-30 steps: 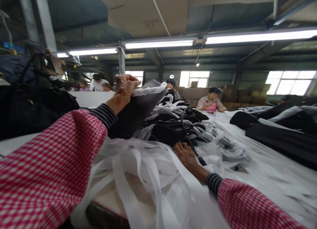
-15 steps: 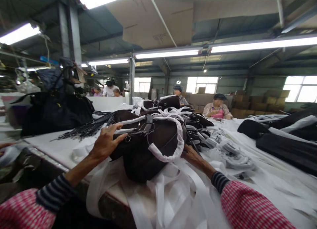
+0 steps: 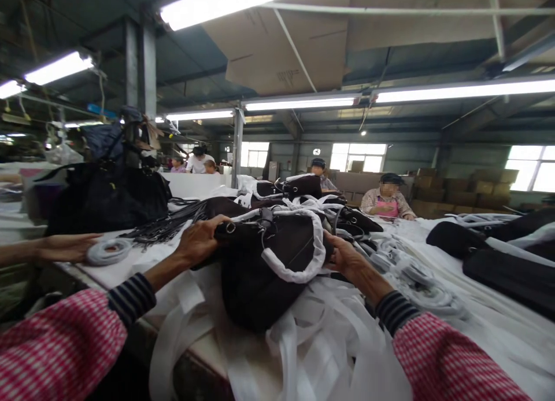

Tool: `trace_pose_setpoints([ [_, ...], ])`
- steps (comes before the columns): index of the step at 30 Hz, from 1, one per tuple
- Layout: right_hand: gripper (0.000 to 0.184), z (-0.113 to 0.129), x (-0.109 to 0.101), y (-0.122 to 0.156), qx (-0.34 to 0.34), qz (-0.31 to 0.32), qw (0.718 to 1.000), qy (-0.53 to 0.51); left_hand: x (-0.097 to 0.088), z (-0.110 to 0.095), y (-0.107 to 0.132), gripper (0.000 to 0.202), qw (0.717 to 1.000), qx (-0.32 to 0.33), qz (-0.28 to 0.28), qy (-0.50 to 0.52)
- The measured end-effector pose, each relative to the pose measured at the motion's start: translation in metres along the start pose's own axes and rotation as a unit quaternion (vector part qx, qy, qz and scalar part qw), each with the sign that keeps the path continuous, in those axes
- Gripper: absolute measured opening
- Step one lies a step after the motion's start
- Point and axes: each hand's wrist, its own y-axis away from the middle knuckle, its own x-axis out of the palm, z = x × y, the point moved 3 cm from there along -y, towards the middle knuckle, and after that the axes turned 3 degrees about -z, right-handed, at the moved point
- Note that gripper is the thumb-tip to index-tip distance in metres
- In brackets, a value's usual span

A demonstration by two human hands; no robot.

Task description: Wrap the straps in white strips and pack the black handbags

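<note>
A dark brown handbag (image 3: 264, 268) lies on the white table in front of me, its handle (image 3: 299, 256) wrapped in white paper. My left hand (image 3: 199, 239) is closed on the bag's left top edge by a metal ring. The fingers of my right hand (image 3: 347, 257) curl around the bag's right side. Loose white paper strips (image 3: 303, 343) are heaped under the bag. More dark bags with wrapped handles (image 3: 303, 190) are piled just behind it.
Another person's hand (image 3: 65, 247) rests by a white tape roll (image 3: 106, 251) at the left. A black bag (image 3: 104, 198) stands at the back left; flat black pieces (image 3: 507, 262) lie at the right. Co-workers sit at the far end.
The view tilted up. My left hand closed on the bag's left top and my right hand took its right side. Another person's hand and a tape roll appeared at the left.
</note>
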Motion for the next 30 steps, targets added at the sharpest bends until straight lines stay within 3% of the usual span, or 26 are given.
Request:
trace_pose_setpoints([
  [3, 0.029, 0.015, 0.025, -0.007, -0.018, 0.01, 0.997, -0.079, -0.018, 0.003, -0.032, 0.044, 0.991, -0.075, -0.106, 0.04],
  [8, 0.041, 0.073, 0.089, -0.005, -0.17, 0.075, 0.976, -0.115, -0.041, -0.013, -0.087, 0.051, 0.956, -0.146, -0.243, 0.079],
  [11, 0.046, 0.116, 0.106, 0.009, -0.267, 0.109, 0.951, -0.114, -0.054, -0.042, -0.12, 0.054, 0.94, -0.101, -0.308, 0.109],
  [13, 0.045, 0.139, 0.097, 0.02, -0.317, 0.108, 0.934, -0.125, -0.055, -0.061, -0.137, 0.054, 0.935, -0.039, -0.331, 0.117],
  [15, 0.041, 0.155, 0.074, 0.029, -0.351, 0.093, 0.921, -0.143, -0.039, -0.072, -0.146, 0.051, 0.944, 0.014, -0.309, 0.111],
  [17, 0.036, 0.16, 0.042, 0.034, -0.375, 0.064, 0.91, -0.165, -0.005, -0.073, -0.144, 0.052, 0.968, 0.048, -0.227, 0.099],
  [20, 0.031, 0.146, -0.006, 0.031, -0.382, -0.002, 0.906, -0.183, 0.062, -0.059, -0.123, 0.051, 0.99, 0.076, -0.066, 0.099],
  [23, 0.029, 0.119, -0.041, 0.017, -0.355, -0.045, 0.916, -0.183, 0.114, -0.035, -0.099, 0.048, 0.992, 0.067, 0.021, 0.105],
  [26, 0.031, 0.101, -0.055, 0.002, -0.316, -0.065, 0.927, -0.192, 0.127, -0.022, -0.089, 0.049, 0.992, 0.058, 0.041, 0.106],
  [30, 0.031, 0.108, -0.031, 0.003, -0.297, -0.046, 0.929, -0.214, 0.104, -0.042, -0.068, 0.029, 0.992, 0.056, 0.031, 0.106],
])
